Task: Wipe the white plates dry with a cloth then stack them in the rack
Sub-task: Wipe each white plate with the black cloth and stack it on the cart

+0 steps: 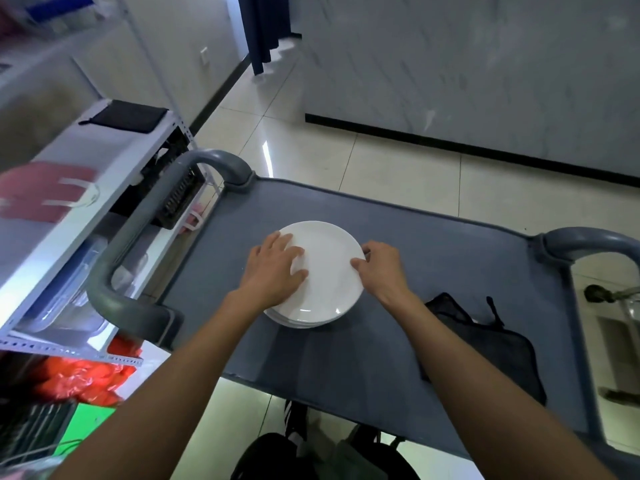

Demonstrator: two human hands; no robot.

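Note:
A small stack of white plates (325, 282) sits in the middle of the grey cart top (433, 244). My left hand (275, 268) lies on the left part of the top plate with fingers spread flat. My right hand (379, 268) is at the right rim, thumb on top and fingers curled over the edge, gripping the top plate. A black cloth (485, 344) lies crumpled on the cart to the right of the plates, touched by neither hand. The dark slotted rack (176, 195) stands on the shelf unit to the left of the cart.
The cart has grey loop handles at the left (138, 244) and right (588, 240) ends. A white metal shelf unit (86, 188) stands close on the left, with another black cloth (128, 116) on top, clear containers and red bags below. Tiled floor lies beyond.

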